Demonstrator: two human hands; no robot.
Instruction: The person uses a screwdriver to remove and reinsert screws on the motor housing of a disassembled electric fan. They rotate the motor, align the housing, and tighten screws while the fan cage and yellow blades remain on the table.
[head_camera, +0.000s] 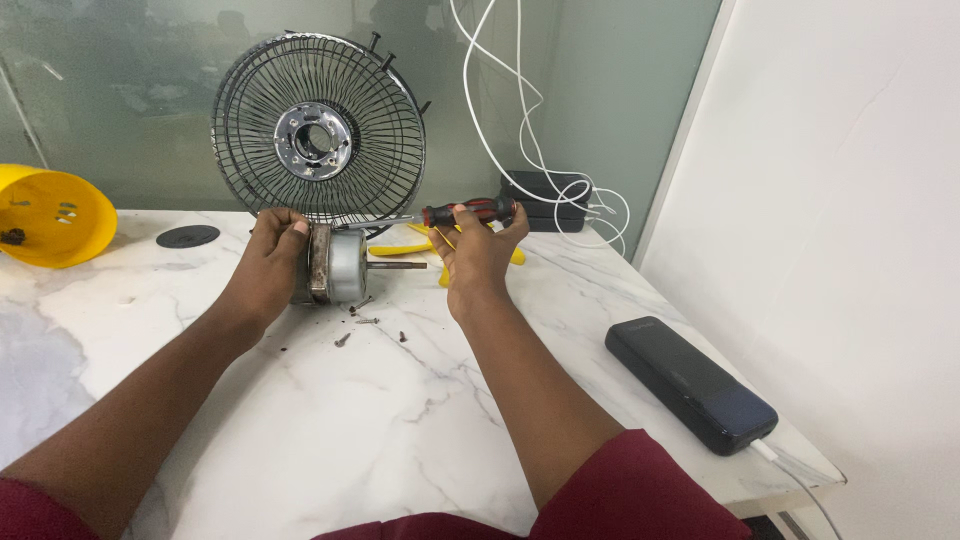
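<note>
Both hands occupied. Left hand (272, 250) fingers wrap the fan motor (338, 265) near the table's (300, 430) far edge. Right hand (478, 250) fingertips pinch the screwdriver (465, 212) handle.

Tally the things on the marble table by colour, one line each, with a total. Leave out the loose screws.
Yellow: 2, the cover and the fan blade
Black: 4, the wire grille, the round disc, the power bank, the box
Silver: 1, the motor in the left hand
Red and black: 1, the screwdriver in the right hand
Total: 8
</note>
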